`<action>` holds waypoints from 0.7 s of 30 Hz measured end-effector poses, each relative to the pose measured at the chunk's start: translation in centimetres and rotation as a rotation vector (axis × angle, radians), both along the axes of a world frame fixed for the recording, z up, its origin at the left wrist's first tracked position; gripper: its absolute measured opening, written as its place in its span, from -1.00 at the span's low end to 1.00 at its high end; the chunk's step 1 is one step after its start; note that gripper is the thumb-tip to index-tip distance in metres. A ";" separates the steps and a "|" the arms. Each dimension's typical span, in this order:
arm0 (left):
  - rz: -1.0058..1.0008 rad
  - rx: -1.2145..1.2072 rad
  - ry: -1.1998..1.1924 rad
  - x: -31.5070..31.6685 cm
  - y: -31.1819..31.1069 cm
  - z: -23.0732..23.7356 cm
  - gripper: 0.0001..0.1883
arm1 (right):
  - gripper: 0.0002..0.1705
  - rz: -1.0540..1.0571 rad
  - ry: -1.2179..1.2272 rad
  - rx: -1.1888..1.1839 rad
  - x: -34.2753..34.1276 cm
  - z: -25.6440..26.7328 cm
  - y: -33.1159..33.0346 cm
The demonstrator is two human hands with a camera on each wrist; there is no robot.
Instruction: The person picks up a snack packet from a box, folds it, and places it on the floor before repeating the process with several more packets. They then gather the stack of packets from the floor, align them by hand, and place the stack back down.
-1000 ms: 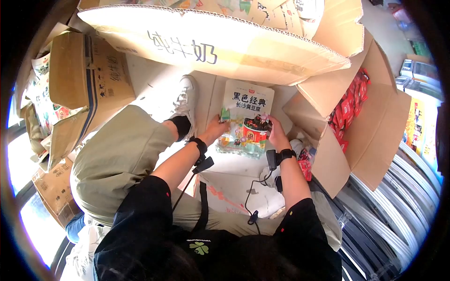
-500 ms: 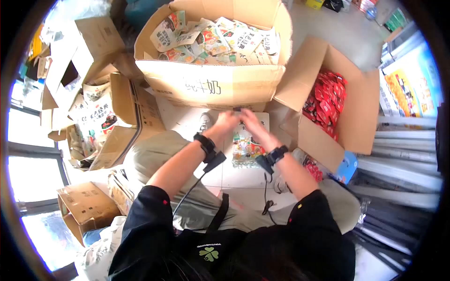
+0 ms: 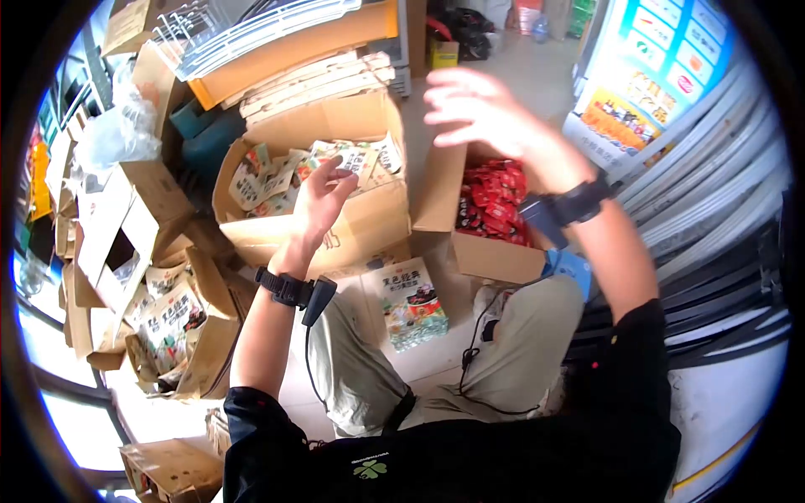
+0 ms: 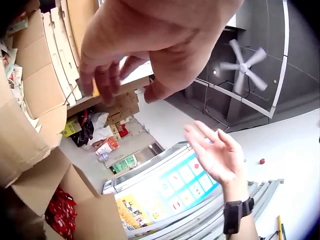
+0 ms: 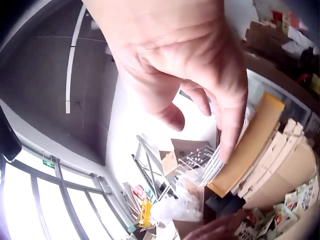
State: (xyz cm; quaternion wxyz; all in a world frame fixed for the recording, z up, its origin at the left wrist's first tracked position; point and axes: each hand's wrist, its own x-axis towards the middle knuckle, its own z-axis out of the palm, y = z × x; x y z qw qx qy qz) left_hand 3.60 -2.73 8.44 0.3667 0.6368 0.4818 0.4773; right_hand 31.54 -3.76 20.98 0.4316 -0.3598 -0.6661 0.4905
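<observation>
Both hands are raised with nothing in them. My left hand (image 3: 323,201) hovers over the near side of a large carton (image 3: 335,239) holding many printed pouches (image 3: 277,176), its fingers loosely bent. Higher and to the right, my right hand (image 3: 490,117), blurred, spreads its fingers above a carton of red packets (image 3: 495,201). In the left wrist view the right palm (image 4: 217,157) faces up. Below both hands, a neat stack of white printed food pouches (image 3: 411,293) lies on the floor between the person's legs.
At the left stands another carton (image 3: 210,310) with similar pouches (image 3: 172,323). Behind the large carton are folded cardboard and a wire rack (image 3: 251,38). A bright printed panel (image 3: 633,101) and long pale strips (image 3: 713,151) line the right side.
The hands have left the pouch stack, where they gripped its sides and then came together over its top end. They have risen and moved apart. The head view has tilted up.
</observation>
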 end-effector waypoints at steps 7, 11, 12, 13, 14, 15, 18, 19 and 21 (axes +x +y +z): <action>-0.225 -0.278 -0.368 2.7 0.2 -0.3 -0.66 | -0.76 -0.571 -0.449 0.251 10.8 20.1 -8.8; -0.126 -0.295 -0.305 3.1 1.1 -1.7 -0.59 | -0.52 -0.958 -0.506 0.309 13.8 26.8 -16.4; -0.138 -0.301 -0.308 3.2 1.4 -2.1 -0.59 | -0.49 -0.919 -0.483 0.322 15.0 27.6 -17.6; -0.101 -0.287 -0.220 3.3 2.0 -2.6 -0.57 | -0.49 -0.962 -0.801 0.344 19.8 28.8 -18.9; -0.061 -0.272 -0.133 3.3 2.7 -3.2 -0.55 | -0.46 -1.007 -1.154 0.378 24.5 30.0 -20.1; -0.041 -0.248 -0.069 3.3 3.4 -3.8 -0.54 | -0.41 -1.036 -1.470 0.423 29.2 31.1 -21.4; 0.038 -0.076 0.000 4.2 3.8 -4.1 -0.56 | -0.31 -1.109 -1.154 0.584 32.5 26.2 -18.8; 0.046 -0.078 0.050 4.5 3.3 -3.3 -0.59 | -0.37 -1.015 -1.139 0.482 31.7 23.9 -17.8; -0.102 -0.092 -0.131 4.2 4.6 -4.4 -0.78 | -0.47 -0.828 -1.074 0.314 29.6 19.2 -15.1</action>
